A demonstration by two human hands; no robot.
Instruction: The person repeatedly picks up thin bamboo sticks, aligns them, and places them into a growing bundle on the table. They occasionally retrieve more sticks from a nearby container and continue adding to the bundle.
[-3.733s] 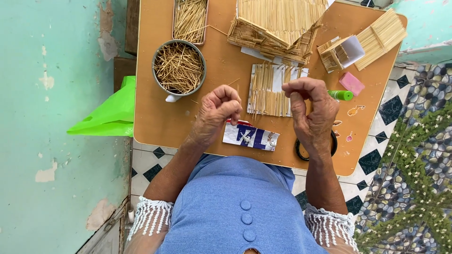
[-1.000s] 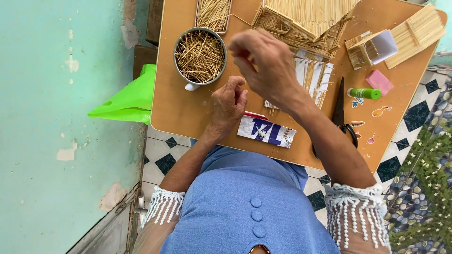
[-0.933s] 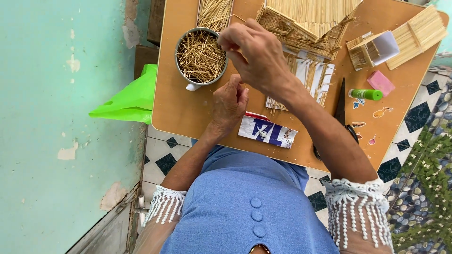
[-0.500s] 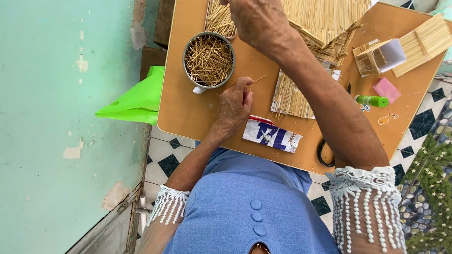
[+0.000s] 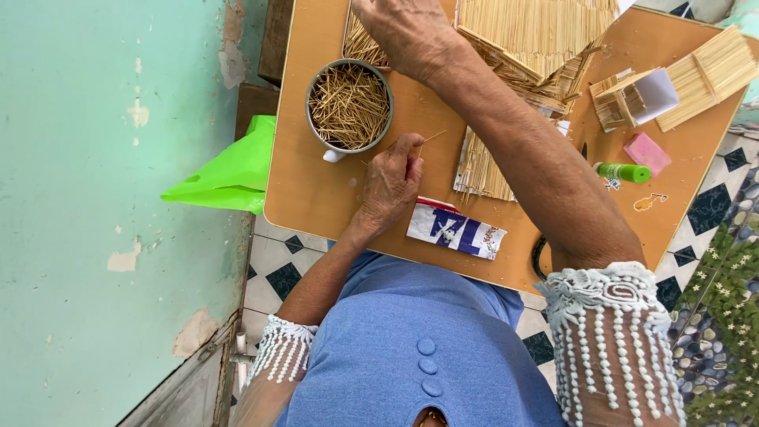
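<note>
A bright green plastic bag point(image 5: 229, 170) hangs off the left edge of the small wooden table point(image 5: 316, 198), against the pale green wall. Just right of it, on the table's far left part, stands a round metal cup point(image 5: 349, 107) filled with thin sticks. The left hand point(image 5: 391, 178) rests on the tabletop just near and right of the cup, its fingers pinched narrow around 1 thin stick point(image 5: 433, 137) that juts out to the right from the fingertips. Near that hand, by the table's near edge, lies a flattened blue and white wrapper point(image 5: 456, 230). The right hand point(image 5: 407, 32) reaches across to the far edge of the table, over a loose heap of sticks point(image 5: 360, 47) beyond the cup; its fingers curl downward, and whether they hold anything cannot be told. Under the right forearm lies a flat panel of glued sticks point(image 5: 478, 166), and beyond it sits a stick-built roof point(image 5: 538, 35). Farther right are a small stick box point(image 5: 632, 99), a green glue tube point(image 5: 624, 171), a pink block point(image 5: 647, 153) and another stick panel point(image 5: 708, 75).
</note>
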